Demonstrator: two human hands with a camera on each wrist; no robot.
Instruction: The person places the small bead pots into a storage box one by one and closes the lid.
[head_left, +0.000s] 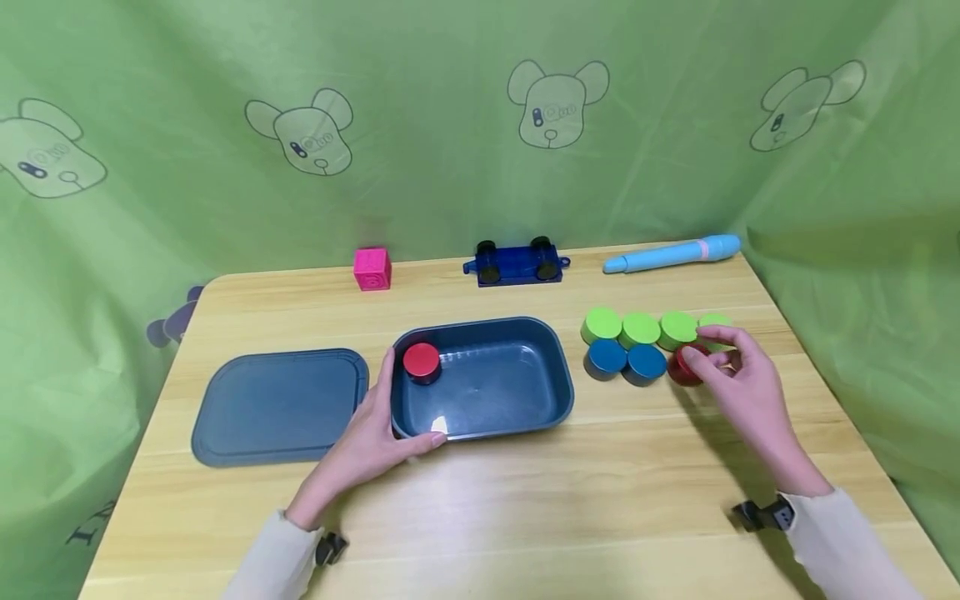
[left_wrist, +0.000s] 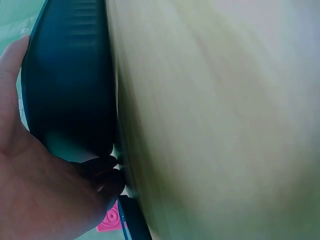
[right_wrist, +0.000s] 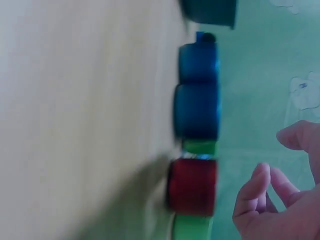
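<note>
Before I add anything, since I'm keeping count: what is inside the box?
One red round block stands near the left end of the box; no other item shows inside. What lies directly beneath that block is covered.

Pale sleeves [head_left: 847, 546], black wrist cameras [head_left: 782, 513]

Green fabric curtain [head_left: 435, 125]: faint lettering on printed bear heads [head_left: 551, 125], ends "oo", first letter unclear. Dark lower-left letters [head_left: 79, 536]: unreadable.

In the head view, the right hand [head_left: 750, 387] is partly hiding a red cylinder [head_left: 680, 374]; the bottom edge is cutting off both sleeves [head_left: 843, 537].
</note>
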